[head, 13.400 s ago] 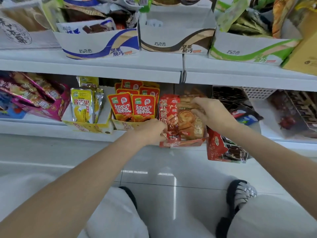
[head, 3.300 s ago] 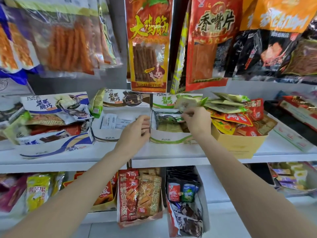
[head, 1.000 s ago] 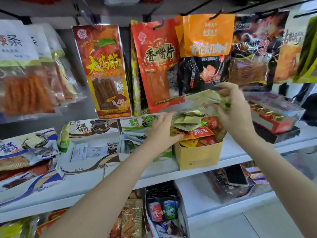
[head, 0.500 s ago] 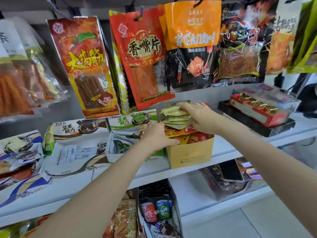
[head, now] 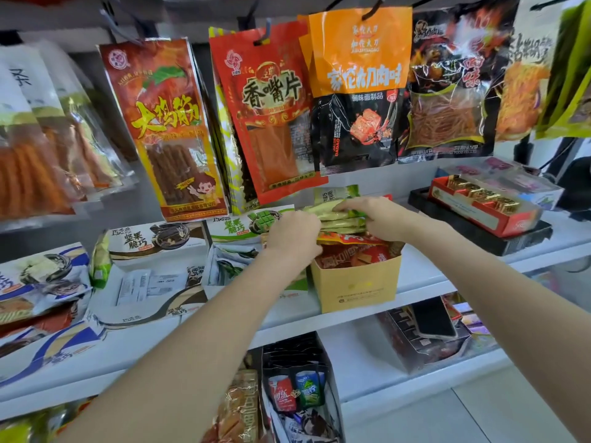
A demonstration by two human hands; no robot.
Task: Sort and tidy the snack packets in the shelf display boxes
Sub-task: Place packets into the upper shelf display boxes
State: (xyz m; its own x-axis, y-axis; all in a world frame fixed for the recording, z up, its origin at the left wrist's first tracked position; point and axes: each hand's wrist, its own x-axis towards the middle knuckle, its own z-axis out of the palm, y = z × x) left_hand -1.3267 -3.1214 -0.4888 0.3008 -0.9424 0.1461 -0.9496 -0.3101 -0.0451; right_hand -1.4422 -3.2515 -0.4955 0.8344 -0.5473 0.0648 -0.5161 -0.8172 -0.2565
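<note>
1. On the middle shelf [head: 425,279], a yellow cardboard display box [head: 356,284] stands at the front edge, heaped above its rim with snack packets.
2. The right hand [head: 382,219] lies palm down on a stack of green packets [head: 343,222] topping the heap, fingers curled over their upper edge, grasping them.
3. The left hand [head: 292,238] is against the stack's left end; its fingers are hidden, so I cannot tell whether they grip.
4. Under both hands lie red packets [head: 358,254] filling the box.
5. Just left of the left hand sits a green-striped display box [head: 243,247].
6. Right of the right hand is bare shelf, then a red box [head: 483,207].
7. Above the hands, hanging bags [head: 358,91] leave a narrow gap.
</note>
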